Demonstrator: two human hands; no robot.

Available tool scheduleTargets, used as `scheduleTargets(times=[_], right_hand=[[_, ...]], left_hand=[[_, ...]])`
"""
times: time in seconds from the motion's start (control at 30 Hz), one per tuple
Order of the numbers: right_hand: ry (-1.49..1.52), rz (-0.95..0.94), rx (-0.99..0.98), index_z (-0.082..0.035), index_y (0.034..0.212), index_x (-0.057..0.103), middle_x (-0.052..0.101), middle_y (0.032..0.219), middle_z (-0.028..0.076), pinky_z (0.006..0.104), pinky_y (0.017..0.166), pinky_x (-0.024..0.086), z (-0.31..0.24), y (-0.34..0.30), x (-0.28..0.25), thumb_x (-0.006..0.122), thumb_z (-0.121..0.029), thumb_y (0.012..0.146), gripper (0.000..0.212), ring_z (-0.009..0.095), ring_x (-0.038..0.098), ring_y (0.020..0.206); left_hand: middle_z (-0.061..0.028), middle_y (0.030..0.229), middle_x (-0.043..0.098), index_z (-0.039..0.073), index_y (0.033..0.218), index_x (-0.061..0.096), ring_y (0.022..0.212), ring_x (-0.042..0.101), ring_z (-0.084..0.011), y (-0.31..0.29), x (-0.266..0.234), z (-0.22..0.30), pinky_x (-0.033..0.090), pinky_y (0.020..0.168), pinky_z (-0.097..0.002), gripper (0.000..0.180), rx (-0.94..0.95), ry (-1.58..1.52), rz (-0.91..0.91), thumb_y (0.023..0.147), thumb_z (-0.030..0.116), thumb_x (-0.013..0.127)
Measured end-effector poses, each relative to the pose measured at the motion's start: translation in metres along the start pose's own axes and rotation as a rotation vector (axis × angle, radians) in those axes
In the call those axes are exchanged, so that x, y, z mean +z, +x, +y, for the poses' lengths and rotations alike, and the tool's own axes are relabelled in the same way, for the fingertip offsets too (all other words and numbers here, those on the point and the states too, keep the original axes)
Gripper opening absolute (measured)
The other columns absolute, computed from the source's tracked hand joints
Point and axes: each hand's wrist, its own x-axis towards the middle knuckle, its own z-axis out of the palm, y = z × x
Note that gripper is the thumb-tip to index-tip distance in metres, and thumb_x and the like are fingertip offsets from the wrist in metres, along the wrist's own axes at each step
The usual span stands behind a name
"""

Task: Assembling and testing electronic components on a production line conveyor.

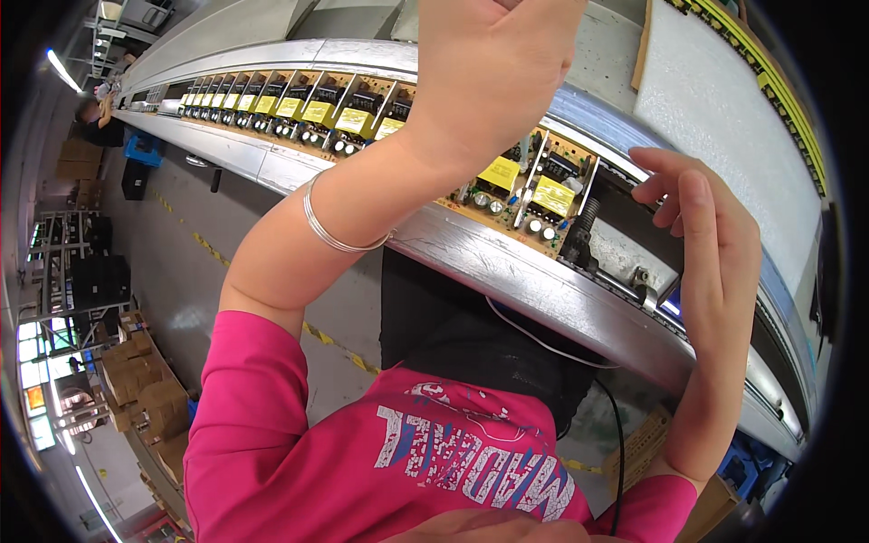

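Note:
My left hand (498,77) is raised over the row of circuit boards (353,122), with a thin bracelet (319,222) on its forearm. The fingers run past the upper edge of the picture, so any grip is hidden. A small pale, pointed thing (525,149) shows just below that hand; what it is I cannot make out. My right hand (706,213) hovers above the conveyor rail, right of the last board (554,195). Its thumb and fingers are apart with nothing between them. Each board carries a yellow-wrapped transformer, round capacitors and upright metal plates.
The silver conveyor rail (507,271) runs across in front of me, with a threaded rod (584,226) inside. White foam sheet (724,118) and a yellow strip (783,100) lie on the far right. Cardboard boxes (149,389) and another person (100,122) are at left.

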Motion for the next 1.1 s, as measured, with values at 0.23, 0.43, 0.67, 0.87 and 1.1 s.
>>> scheduleTargets(times=[0.23, 0.43, 0.67, 0.87, 1.1], right_hand=[[0.016, -0.003, -0.010, 0.000, 0.114, 0.074, 0.066, 0.086, 0.006, 0.0240, 0.072, 0.040, -0.001, 0.002, -0.003, 0.042, -0.032, 0.110, 0.045, 0.012, 0.051, 0.077], [0.021, 0.014, -0.016, -0.001, 0.115, 0.074, 0.066, 0.086, 0.007, 0.0236, 0.071, 0.039, -0.004, 0.003, -0.004, 0.042, -0.031, 0.110, 0.045, 0.011, 0.050, 0.077], [-0.014, 0.048, -0.048, -0.001, 0.116, 0.073, 0.066, 0.086, 0.007, 0.0237, 0.069, 0.039, -0.008, 0.003, -0.003, 0.041, -0.031, 0.110, 0.044, 0.011, 0.050, 0.075], [-0.042, 0.045, -0.048, -0.001, 0.117, 0.073, 0.066, 0.086, 0.007, 0.0238, 0.068, 0.039, -0.010, 0.008, 0.003, 0.041, -0.031, 0.110, 0.045, 0.011, 0.049, 0.075], [-0.059, 0.048, -0.058, -0.002, 0.117, 0.074, 0.066, 0.086, 0.007, 0.0237, 0.067, 0.039, -0.011, 0.013, 0.012, 0.041, -0.032, 0.110, 0.045, 0.011, 0.049, 0.074]], left_hand=[[0.0052, 0.064, 0.047, 0.007, 0.109, 0.056, 0.047, 0.038, -0.0043, 0.004, 0.001, 0.000, 0.032, 0.042, -0.0200, 0.020, 0.003, -0.018, -0.018, 0.103, 0.023, 0.065], [0.0052, 0.063, 0.047, 0.007, 0.109, 0.055, 0.046, 0.038, -0.0044, 0.009, -0.005, 0.004, 0.031, 0.041, -0.0201, 0.020, 0.011, -0.029, -0.020, 0.103, 0.023, 0.065], [0.0053, 0.061, 0.046, 0.007, 0.108, 0.055, 0.044, 0.037, -0.0046, 0.038, -0.055, 0.026, 0.031, 0.039, -0.0203, 0.020, 0.023, -0.032, -0.010, 0.104, 0.024, 0.065], [0.0053, 0.060, 0.046, 0.007, 0.108, 0.054, 0.043, 0.037, -0.0047, 0.013, -0.035, 0.015, 0.031, 0.038, -0.0204, 0.020, 0.028, -0.043, -0.002, 0.104, 0.024, 0.065], [0.0053, 0.059, 0.045, 0.008, 0.108, 0.054, 0.041, 0.037, -0.0049, 0.017, -0.042, 0.011, 0.030, 0.037, -0.0205, 0.020, 0.038, -0.059, 0.003, 0.104, 0.024, 0.064]])
